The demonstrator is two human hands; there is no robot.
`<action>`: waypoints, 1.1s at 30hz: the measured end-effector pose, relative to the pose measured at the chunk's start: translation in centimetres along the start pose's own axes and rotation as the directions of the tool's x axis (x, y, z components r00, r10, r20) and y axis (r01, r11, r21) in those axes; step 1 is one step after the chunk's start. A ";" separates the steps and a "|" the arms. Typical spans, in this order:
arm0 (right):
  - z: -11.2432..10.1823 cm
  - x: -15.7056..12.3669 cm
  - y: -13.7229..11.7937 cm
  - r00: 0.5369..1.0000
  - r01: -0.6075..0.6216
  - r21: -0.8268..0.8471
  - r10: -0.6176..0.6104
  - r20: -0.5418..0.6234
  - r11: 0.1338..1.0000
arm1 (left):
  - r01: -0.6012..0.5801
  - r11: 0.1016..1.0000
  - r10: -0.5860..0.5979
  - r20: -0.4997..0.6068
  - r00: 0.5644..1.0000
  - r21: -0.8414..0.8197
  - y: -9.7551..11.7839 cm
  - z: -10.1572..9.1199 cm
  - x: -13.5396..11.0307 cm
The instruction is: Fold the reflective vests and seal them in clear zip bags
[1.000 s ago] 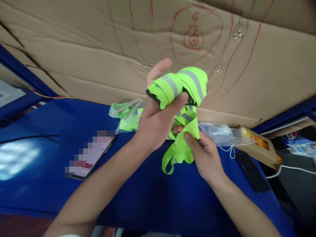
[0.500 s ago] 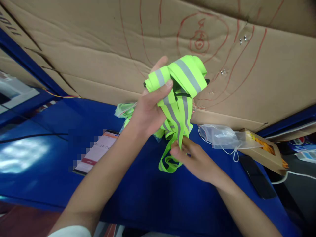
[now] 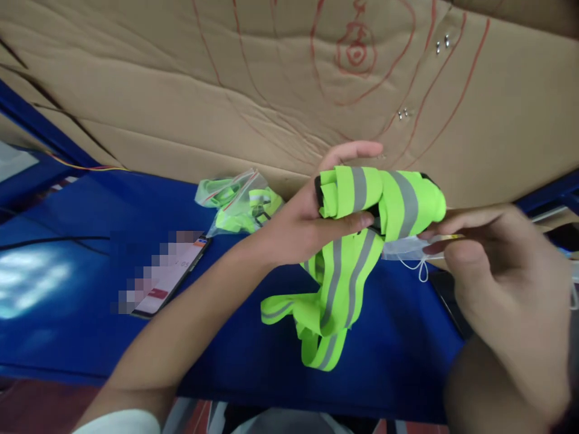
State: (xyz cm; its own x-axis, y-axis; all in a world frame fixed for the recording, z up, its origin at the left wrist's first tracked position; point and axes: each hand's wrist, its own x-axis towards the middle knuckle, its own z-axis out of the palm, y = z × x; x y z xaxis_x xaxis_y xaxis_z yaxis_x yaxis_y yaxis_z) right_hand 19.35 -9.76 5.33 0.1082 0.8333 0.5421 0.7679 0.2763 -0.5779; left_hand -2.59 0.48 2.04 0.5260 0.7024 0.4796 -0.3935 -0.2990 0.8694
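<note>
While the green strap (image 3: 350, 265) is hanging mid-view, clamped in left hand (image 3: 307, 235), its top is looking bundled, tail (image 3: 332, 349) dangling loose toward seven o'clock; right hand (image 3: 497, 265) hovering at three, fingers parted, contact unclear; plastic bags (image 3: 244, 208) lying at ten.

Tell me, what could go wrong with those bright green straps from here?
The wrapped strap bundle might slip or loosen: the thumb of the left hand presses on it, and whether the right hand touches its edge is hard to tell. The loose strap lengths dangling below in loops could twist or tangle. The left forearm, close to the phone in this view, might nudge it.
</note>
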 end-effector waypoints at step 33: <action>2.3 1.1 1.1 0.863 0.503 -0.036 -0.500 0.064 0.864 | 0.272 0.951 -0.240 0.205 0.949 -0.145 -2.5 1.3 0.1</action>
State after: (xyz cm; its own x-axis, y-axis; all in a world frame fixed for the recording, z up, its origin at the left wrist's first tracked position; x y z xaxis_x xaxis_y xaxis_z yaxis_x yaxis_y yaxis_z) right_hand 18.87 -7.40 3.88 -0.3311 0.6118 0.7183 0.7400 0.6407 -0.2046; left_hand -0.55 0.51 0.06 0.7478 0.6062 0.2709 -0.3405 -0.0002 0.9403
